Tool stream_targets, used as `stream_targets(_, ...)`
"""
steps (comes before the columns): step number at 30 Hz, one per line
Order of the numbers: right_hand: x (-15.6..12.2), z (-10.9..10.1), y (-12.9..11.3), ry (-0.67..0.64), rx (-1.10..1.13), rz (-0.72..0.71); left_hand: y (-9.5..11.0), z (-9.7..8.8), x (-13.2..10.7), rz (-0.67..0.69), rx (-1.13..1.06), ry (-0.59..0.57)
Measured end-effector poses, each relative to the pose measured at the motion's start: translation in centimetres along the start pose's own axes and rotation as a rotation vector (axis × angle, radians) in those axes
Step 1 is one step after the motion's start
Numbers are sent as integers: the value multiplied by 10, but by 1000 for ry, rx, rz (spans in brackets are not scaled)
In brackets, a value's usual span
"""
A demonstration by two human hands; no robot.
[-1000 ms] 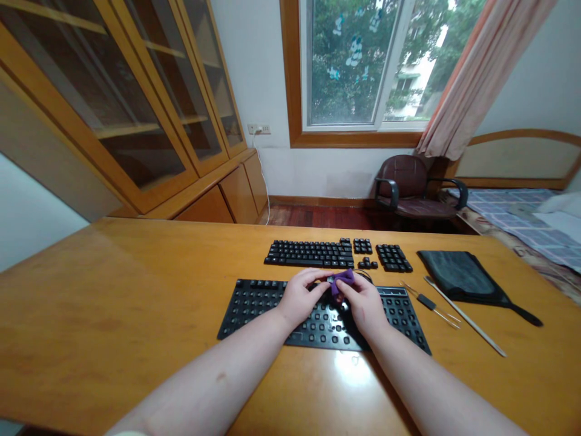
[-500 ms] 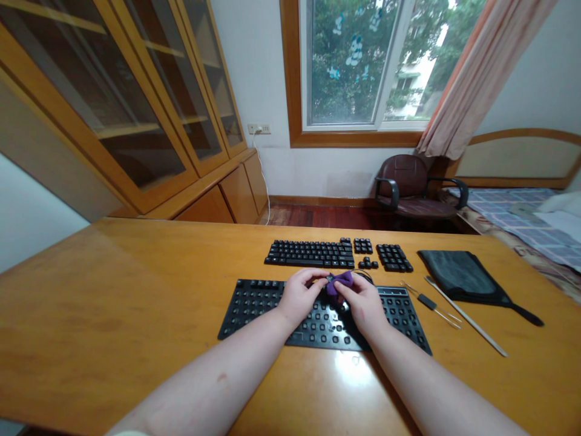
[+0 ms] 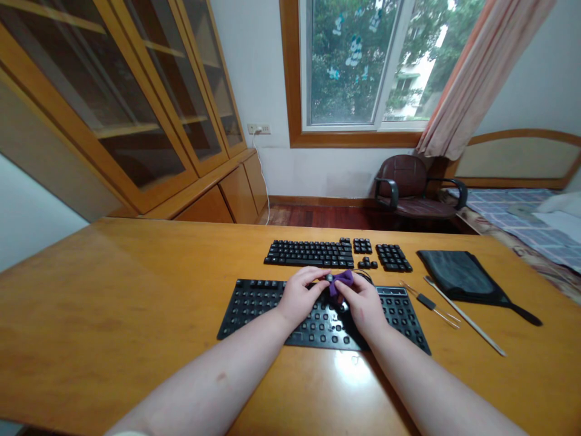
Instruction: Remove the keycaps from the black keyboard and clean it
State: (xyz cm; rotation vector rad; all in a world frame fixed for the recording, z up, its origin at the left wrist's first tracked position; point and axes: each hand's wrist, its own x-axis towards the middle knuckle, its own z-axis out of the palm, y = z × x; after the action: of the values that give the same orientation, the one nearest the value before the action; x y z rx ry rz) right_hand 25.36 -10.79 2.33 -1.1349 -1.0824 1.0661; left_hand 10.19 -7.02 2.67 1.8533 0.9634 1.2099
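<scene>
Both my hands rest over a black keyboard base (image 3: 258, 306) stripped of most keycaps, lying on the wooden table (image 3: 136, 290). My left hand (image 3: 300, 297) is closed, its fingertips pinching a small dark thing at the purple cloth. My right hand (image 3: 363, 303) is closed round that purple cloth (image 3: 341, 280), held between the two hands just above the base's far edge. Beyond them the removed black keycaps (image 3: 311, 253) lie laid out in keyboard order, with the number-pad group (image 3: 393, 257) to the right.
To the right lie a wire keycap puller (image 3: 431, 303), a thin metal rod (image 3: 463, 315) and a flat black brush or pouch (image 3: 463, 275). Behind the table stand a glass-door cabinet (image 3: 136, 109), an armchair (image 3: 417, 191) and a bed (image 3: 521, 212) under the window.
The purple cloth has shifted slightly between my fingertips; both hands stay in the same place over the keyboard base.
</scene>
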Motion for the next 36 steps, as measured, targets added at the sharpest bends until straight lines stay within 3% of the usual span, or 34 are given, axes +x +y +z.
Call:
stream_targets(11, 0, -1, 4, -40, -29, -29, -5, 7, -2, -253, -266, -25)
stream_targets(19, 1, -3, 2, -52, -66, -48, -2, 1, 1, -125, -148, -2)
stream_targets(25, 3, -4, -1, -33, -38, -99, -3, 2, 1, -166, -157, -5)
stream_targets(32, 1, -3, 3, -66, -32, -9, 0, 2, 0, -165, -173, -10)
stream_targets(36, 1, -3, -1, -80, -61, -57, 0, 1, 0, -149, -163, -15)
